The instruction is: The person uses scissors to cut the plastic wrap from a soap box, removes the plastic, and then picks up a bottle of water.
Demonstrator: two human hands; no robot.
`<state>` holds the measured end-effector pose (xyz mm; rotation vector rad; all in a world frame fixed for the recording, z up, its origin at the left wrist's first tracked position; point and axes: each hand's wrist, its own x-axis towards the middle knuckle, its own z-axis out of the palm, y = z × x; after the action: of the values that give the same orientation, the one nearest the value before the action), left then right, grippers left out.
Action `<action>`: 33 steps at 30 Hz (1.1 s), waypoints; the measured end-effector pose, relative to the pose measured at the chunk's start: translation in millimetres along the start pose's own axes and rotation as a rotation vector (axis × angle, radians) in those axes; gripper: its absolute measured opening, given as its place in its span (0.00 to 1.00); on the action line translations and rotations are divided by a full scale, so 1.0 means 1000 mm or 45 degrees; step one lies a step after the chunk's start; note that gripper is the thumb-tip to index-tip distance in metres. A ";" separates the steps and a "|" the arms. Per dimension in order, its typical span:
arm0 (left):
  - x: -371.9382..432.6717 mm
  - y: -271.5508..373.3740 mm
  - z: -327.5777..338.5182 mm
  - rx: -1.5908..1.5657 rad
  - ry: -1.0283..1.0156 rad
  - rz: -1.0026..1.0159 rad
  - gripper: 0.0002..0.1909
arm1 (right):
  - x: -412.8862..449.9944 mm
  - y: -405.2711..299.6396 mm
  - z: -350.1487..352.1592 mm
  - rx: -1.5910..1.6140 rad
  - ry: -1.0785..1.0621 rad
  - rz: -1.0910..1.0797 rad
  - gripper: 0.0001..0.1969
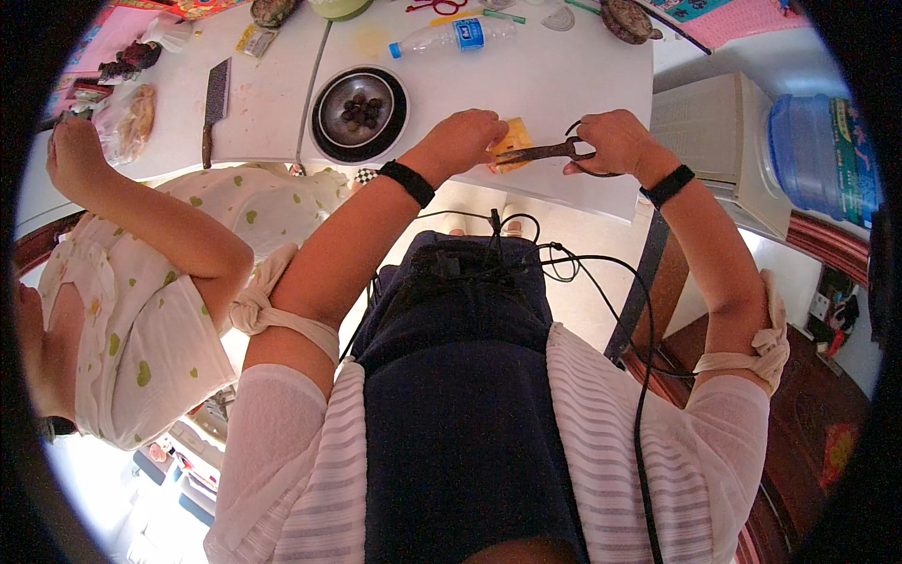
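Observation:
My left hand (465,139) pinches a small yellow-orange packet (520,134) by its left side, near the table's front edge. In my right hand (614,143) is a pair of dark metal scissors (542,151), its handle loops around my fingers. The blades point left and lie across the lower part of the packet; whether they have cut into it I cannot tell. Left of my left hand, a metal bowl (331,109) holding several dark round pieces (362,111), perhaps fruit, sits within a larger dark-rimmed dish (399,116).
A clear plastic bottle (437,39) with a blue cap lies behind the packet. A cleaver (215,99) rests on the white table (271,127), its handle at the front edge. At left, another person's hand (76,151) is raised. A black cable (620,264) hangs before me.

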<state>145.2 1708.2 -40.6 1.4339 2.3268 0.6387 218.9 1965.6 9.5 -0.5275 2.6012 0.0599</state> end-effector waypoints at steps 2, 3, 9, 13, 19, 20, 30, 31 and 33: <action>-0.001 0.000 -0.001 0.012 -0.010 -0.016 0.10 | -0.003 -0.002 0.003 0.026 0.083 -0.003 0.37; -0.001 0.001 -0.001 0.023 -0.022 -0.029 0.10 | -0.004 -0.003 0.005 0.052 0.111 0.000 0.37; 0.001 -0.001 -0.002 -0.002 -0.076 -0.012 0.15 | -0.011 -0.006 0.001 0.018 0.076 0.032 0.35; 0.002 0.000 -0.004 0.020 -0.108 -0.016 0.14 | -0.012 -0.005 -0.005 0.005 0.038 0.045 0.34; 0.003 0.000 -0.004 0.002 -0.131 -0.027 0.14 | -0.013 -0.002 -0.001 -0.020 0.101 0.028 0.34; 0.003 0.000 -0.004 0.026 -0.127 -0.035 0.14 | -0.014 -0.003 -0.001 -0.021 0.100 0.029 0.34; 0.004 -0.001 -0.001 0.024 -0.090 -0.012 0.12 | -0.015 -0.011 -0.007 -0.065 0.005 0.106 0.35; 0.004 -0.001 -0.001 0.022 -0.090 -0.010 0.12 | -0.015 -0.012 -0.009 -0.079 -0.083 0.150 0.35; 0.004 -0.003 0.000 0.047 -0.102 0.021 0.09 | -0.017 -0.018 -0.016 -0.070 -0.096 0.150 0.36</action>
<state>141.6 1710.3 -42.8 1.4684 2.2790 0.5353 232.3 1953.1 32.8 -0.3828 2.5604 0.1873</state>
